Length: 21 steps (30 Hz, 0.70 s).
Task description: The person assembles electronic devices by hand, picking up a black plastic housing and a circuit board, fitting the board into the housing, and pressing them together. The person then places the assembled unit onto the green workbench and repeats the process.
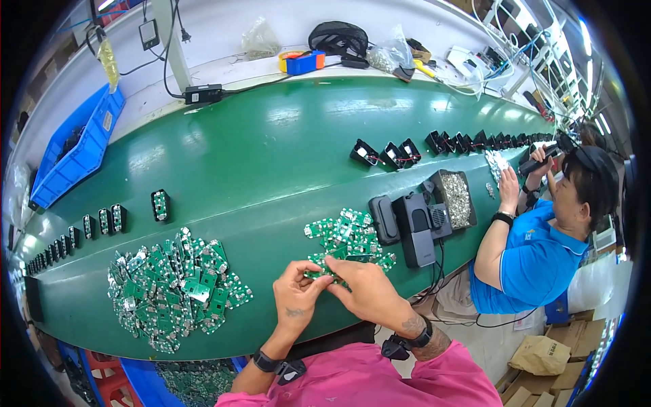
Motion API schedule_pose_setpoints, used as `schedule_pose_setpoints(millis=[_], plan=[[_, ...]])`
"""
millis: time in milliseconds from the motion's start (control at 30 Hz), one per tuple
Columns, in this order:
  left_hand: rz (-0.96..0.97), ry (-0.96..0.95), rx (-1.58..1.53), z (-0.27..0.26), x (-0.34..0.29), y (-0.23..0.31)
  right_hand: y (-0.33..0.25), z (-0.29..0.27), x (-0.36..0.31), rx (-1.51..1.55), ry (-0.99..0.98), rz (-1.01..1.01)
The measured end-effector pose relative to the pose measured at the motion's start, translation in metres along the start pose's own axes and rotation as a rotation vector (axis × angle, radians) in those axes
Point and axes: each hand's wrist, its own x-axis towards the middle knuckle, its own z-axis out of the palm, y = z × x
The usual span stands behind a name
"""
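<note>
The left hand (296,298) has its grip pinched on a small green circuit board (313,274), held low over the near part of the table (271,163). The right hand (369,288) meets it there, fingertips right at the board (whether that grip also clasps it, I cannot tell). Both wrists carry black straps (266,361), below pink sleeves (434,372).

Just beyond the fingers lies a smaller pile of boards (347,229), partly hidden by the right hand. To its right stand a black case (384,220) and a dark grey device (415,237), then a tray of small metal parts (456,197). A much larger board heap (178,288) spreads to the left of the hands.

Beyond that heap, a black housing (160,205) with a board inside sits apart from a row of similar housings (61,247) curving to the left edge. More open black boxes (393,155), some with red wires, line the far right. A blue bin (85,163) rests at far left; at right, a co-worker in blue (532,254) grasps something black.
</note>
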Motion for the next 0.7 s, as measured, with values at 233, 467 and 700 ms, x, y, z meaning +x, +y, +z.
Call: schedule_pose_setpoints(millis=[233, 467, 700], plan=[[0.296, 0.173, 0.185, -0.012, -0.001, 0.017, 0.004, -0.038, 0.063, -0.38, -0.007, 0.016], [0.117, 0.089, 0.183, -0.029, -0.018, 0.011, 0.103, -0.095, 0.191, -0.867, 0.004, 0.136], [0.054, 0.111, 0.189, -0.034, -0.028, 0.002, 0.099, -0.097, 0.199, -0.614, -0.297, 0.129]])
